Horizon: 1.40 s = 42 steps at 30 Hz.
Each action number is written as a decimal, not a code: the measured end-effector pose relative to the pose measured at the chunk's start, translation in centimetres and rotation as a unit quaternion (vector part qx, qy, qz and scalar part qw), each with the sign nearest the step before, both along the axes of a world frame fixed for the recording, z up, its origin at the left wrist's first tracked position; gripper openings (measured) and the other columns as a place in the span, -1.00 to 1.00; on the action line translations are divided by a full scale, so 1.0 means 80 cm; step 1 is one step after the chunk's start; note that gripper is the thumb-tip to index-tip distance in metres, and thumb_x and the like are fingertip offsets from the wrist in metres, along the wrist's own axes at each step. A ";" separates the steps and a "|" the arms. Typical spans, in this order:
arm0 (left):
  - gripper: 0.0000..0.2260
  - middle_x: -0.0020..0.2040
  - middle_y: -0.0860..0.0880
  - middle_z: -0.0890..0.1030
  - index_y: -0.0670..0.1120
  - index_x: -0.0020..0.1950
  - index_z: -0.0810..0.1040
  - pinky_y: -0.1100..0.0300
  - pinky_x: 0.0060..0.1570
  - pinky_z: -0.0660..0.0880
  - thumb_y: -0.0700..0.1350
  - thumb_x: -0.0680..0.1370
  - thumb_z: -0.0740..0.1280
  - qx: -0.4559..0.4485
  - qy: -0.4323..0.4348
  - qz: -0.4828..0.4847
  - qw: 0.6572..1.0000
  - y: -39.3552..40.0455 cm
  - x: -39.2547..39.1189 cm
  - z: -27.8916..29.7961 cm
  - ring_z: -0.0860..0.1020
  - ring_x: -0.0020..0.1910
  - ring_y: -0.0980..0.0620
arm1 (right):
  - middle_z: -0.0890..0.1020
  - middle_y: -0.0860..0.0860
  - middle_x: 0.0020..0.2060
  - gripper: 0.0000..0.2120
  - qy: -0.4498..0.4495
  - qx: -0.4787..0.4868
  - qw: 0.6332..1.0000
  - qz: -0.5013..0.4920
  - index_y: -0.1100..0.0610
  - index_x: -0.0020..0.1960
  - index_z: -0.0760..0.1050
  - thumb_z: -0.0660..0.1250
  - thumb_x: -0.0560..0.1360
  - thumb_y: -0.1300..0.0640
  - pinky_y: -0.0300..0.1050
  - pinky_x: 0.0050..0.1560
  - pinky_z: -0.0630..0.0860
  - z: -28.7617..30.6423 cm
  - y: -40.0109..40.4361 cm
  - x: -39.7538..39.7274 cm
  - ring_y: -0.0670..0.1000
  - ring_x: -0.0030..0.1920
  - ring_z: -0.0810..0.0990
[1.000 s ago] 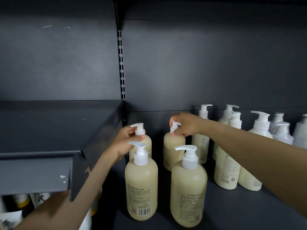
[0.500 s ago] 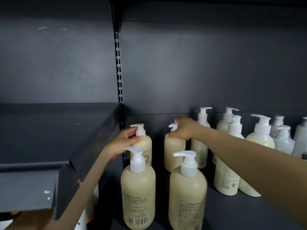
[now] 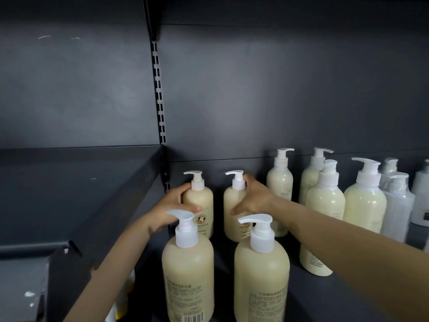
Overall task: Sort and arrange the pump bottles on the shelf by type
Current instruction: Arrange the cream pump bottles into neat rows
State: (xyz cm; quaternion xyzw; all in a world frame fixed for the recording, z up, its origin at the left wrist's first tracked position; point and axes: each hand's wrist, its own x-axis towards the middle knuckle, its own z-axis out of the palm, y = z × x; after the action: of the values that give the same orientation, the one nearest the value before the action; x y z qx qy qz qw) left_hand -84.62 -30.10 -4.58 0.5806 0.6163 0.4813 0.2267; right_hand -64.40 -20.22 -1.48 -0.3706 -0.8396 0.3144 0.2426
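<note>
Two cream pump bottles stand at the back left of the dark shelf (image 3: pixel 362 296). My left hand (image 3: pixel 171 209) wraps the shoulder of the left back bottle (image 3: pixel 203 205). The right back bottle (image 3: pixel 234 205) has my right hand (image 3: pixel 254 198) around its upper body just below the pump. Two larger cream bottles stand in front, one on the left (image 3: pixel 188 273) and one on the right (image 3: pixel 261 275). Paler cream bottles (image 3: pixel 325 203) are grouped to the right, with clear white ones (image 3: pixel 398 205) beyond them.
A higher dark shelf (image 3: pixel 76 189) juts out on the left, its metal front corner close to my left forearm. Beneath it, parts of yellow-capped bottles (image 3: pixel 121 300) show. A slotted upright (image 3: pixel 159 94) runs up the back panel.
Both hands have slid down from the pump heads to the bottle bodies. The two back bottles now stand with their spouts pointing left.
</note>
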 end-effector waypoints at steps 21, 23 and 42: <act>-0.33 -0.04 0.19 0.50 -0.04 0.37 0.27 0.59 -0.24 0.42 -0.44 0.36 0.42 0.023 0.032 0.044 0.998 -0.005 0.010 -0.003 0.53 -0.23 0.53 | 0.47 0.09 0.24 -0.23 -0.011 0.040 0.998 -0.056 0.14 0.33 0.24 0.57 0.26 0.07 -0.14 0.06 0.40 -0.014 0.015 -0.014 0.09 0.20 0.48; -0.30 0.10 0.13 0.50 -0.06 0.42 0.25 0.51 -0.09 0.44 -0.41 0.37 0.43 0.021 -0.015 0.052 0.998 -0.023 0.015 -0.008 0.53 -0.03 0.43 | 0.42 0.09 0.29 -0.19 -0.004 0.045 0.997 -0.057 0.14 0.38 0.22 0.56 0.28 0.05 -0.18 0.11 0.37 -0.010 0.007 -0.003 0.08 0.26 0.45; -0.31 0.19 0.11 0.61 0.14 0.23 0.45 0.21 0.13 0.51 -0.13 0.17 0.59 -0.024 -0.213 -0.081 0.973 -0.200 0.095 -0.021 0.56 0.19 0.17 | 0.54 0.04 0.30 -0.29 0.077 -0.284 0.921 0.255 -0.01 0.40 0.33 0.35 0.30 0.35 0.04 0.33 0.41 -0.012 -0.136 0.161 0.07 0.31 0.50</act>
State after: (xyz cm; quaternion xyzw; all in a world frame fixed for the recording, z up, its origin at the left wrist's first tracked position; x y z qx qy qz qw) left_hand -77.03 -46.12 -6.27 0.5067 0.5164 0.5591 0.4050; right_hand -51.52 -31.08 -2.40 -0.1721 -0.7601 0.6181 0.1030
